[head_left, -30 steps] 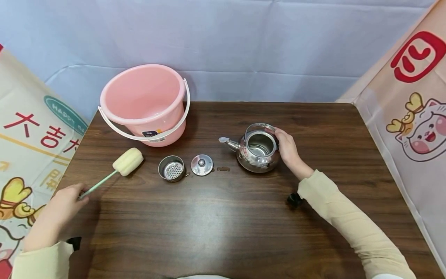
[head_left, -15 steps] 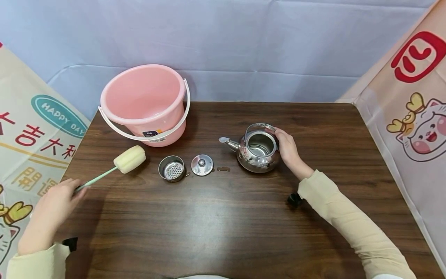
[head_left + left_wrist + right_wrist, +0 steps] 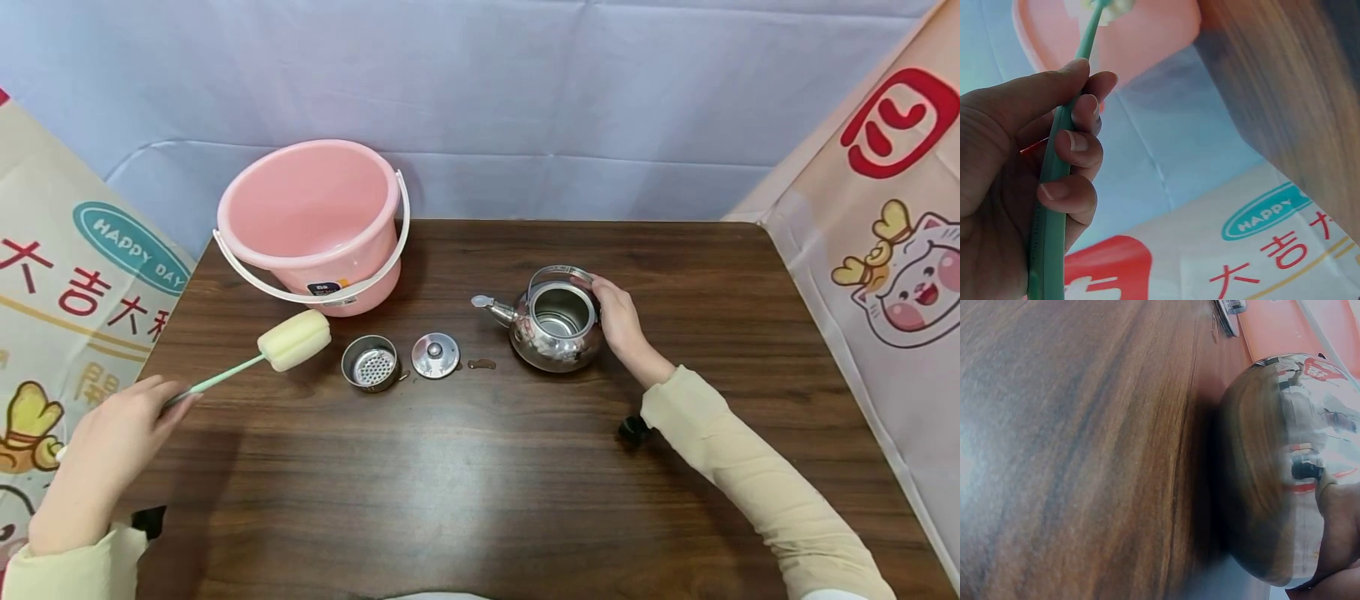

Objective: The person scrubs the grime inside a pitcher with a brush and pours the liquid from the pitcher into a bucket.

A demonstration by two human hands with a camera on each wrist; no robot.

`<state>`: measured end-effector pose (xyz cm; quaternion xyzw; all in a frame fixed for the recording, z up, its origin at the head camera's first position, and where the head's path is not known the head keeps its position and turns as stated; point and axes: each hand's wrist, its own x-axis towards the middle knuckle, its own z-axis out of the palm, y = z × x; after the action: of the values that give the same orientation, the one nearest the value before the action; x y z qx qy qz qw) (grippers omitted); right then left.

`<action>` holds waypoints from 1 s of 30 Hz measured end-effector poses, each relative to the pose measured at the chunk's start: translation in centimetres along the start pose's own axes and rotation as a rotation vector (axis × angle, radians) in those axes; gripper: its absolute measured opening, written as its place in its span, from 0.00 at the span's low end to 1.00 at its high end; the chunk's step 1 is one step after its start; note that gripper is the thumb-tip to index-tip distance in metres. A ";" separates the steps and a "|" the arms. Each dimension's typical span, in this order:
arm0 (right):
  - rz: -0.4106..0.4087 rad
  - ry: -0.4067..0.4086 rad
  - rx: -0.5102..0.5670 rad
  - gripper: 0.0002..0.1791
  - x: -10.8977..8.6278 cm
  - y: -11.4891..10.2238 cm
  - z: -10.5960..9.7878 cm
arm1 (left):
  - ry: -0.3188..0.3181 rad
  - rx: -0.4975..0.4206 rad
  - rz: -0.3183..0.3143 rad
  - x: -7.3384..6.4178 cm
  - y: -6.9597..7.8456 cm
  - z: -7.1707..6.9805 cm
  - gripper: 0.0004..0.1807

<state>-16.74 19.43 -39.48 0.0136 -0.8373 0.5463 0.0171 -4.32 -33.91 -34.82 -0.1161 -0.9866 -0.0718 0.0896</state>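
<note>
My left hand (image 3: 112,450) grips the green handle of a sponge bottle brush (image 3: 294,340) at the table's left side. Its pale yellow head points right, in front of the bucket. In the left wrist view the fingers curl round the brush handle (image 3: 1054,244), thumb along it. A shiny steel teapot (image 3: 547,354) stands upright with its lid off, spout to the left. My right hand (image 3: 621,321) holds it from the right, fingers by the rim and handle base; the thumb is hidden in the head view. The right wrist view shows the teapot's rounded side (image 3: 1260,475) close up.
A pink bucket (image 3: 367,287) with a white handle stands at the back left. In front of it sit a steel strainer basket (image 3: 372,367) and the teapot lid (image 3: 435,357). A small wet spot (image 3: 482,364) lies between lid and teapot, on the dark wooden table (image 3: 450,483).
My left hand has lifted and turned a little, and the brush head has shifted right and slightly away from me, toward the strainer basket. The right hand and teapot have stayed still.
</note>
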 end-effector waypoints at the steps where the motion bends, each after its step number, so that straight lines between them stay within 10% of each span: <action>1: -0.001 -0.002 -0.001 0.24 0.0 -0.1 0.0 | 0.017 0.000 0.016 0.1 0.2 -0.1 0.02; 30: -0.017 -0.002 0.075 0.22 -0.6 -1.4 0.0 | 0.160 -0.064 0.227 5.2 5.8 -0.3 0.05</action>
<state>-16.12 18.83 -38.24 0.0219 -0.8160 0.5772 0.0206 -7.83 -27.20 -32.82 -0.2236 -0.9540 -0.1018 0.1718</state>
